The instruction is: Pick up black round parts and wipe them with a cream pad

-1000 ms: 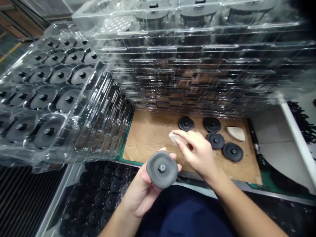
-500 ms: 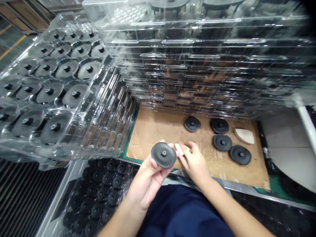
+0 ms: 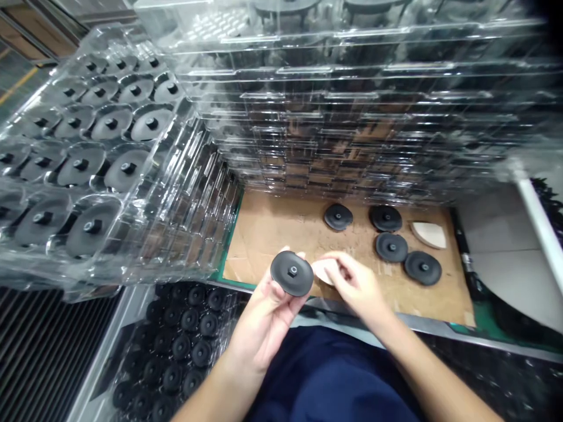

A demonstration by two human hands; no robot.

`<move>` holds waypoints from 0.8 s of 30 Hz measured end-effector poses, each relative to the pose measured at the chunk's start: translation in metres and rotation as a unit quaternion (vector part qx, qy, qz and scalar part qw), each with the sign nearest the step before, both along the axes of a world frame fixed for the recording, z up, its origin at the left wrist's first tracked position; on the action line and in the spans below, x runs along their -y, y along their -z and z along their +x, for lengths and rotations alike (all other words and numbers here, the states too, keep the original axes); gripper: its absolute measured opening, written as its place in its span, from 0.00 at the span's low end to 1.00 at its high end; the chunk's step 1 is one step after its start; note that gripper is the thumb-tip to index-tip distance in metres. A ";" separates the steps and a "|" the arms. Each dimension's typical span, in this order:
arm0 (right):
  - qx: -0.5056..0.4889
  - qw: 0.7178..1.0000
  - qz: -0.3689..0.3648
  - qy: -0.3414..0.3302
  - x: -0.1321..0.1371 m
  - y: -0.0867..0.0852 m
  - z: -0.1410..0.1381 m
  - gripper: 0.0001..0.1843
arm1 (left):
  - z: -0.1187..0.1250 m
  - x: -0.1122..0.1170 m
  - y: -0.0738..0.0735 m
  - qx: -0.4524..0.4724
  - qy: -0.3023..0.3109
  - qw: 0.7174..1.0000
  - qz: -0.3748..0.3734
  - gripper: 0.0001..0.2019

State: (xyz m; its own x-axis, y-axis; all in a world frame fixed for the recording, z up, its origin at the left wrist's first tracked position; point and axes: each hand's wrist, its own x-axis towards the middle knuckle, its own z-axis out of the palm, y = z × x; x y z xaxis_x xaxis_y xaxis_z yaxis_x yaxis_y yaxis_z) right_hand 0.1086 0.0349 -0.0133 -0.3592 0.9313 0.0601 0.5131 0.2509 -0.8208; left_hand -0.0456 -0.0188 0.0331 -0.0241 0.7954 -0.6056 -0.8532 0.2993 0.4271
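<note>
"How far along?"

"Midway on this one, I'd judge: a black disc [image 3: 292, 280] is in hand over the cardboard's [image 3: 272, 228] near edge. Four other discs [image 3: 391, 247] lie on the cardboard, centre to right; which are finished, I can't tell."

"And the hands?"

"The left hand [image 3: 272, 322] cups the disc from below. The right hand [image 3: 358, 290] pinches a white pad [image 3: 322, 271] narrowly; contact with the disc is unclear."

At ten o'clock, a yellow line [image 3: 18, 85] crossed the dark floor [image 3: 15, 65] near framed brown panels [image 3: 44, 24]. A black ribbed surface [image 3: 39, 346] lay at eight, a white bar [image 3: 537, 220] slanted at three, and green tabletop [image 3: 495, 323] showed at four.
</note>
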 end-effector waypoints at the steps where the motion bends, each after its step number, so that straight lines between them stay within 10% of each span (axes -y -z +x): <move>1: -0.013 1.000 -0.003 0.006 -0.003 -0.016 -0.002 0.11 | 0.002 -0.001 -0.001 -0.004 0.001 1.000 0.001 0.32; 8: -0.085 0.982 0.026 -0.165 -0.002 -0.098 -0.020 0.10 | 0.009 -0.001 -0.005 -0.059 0.056 0.996 -0.021 0.25; 15: -0.127 0.983 0.106 -0.079 0.005 -0.090 -0.025 0.13 | 0.004 -0.002 -0.008 -0.075 0.082 0.993 0.034 0.21; 20: -0.134 0.982 0.025 -0.134 0.003 -0.098 -0.017 0.09 | 0.004 -0.004 -0.011 -0.087 0.081 0.992 0.042 0.27; 24: -0.153 0.976 0.133 -0.084 0.000 -0.097 -0.021 0.12 | 0.013 -0.004 -0.015 -0.073 0.120 0.988 0.062 0.21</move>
State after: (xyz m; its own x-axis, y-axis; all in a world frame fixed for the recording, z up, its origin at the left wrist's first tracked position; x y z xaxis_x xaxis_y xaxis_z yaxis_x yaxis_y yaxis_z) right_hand 0.0877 0.0352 0.0839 -0.4319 0.7978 0.4206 0.1872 0.5355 -0.8236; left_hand -0.0322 -0.0150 0.0477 0.0942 0.8567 -0.5071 -0.6908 0.4230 0.5864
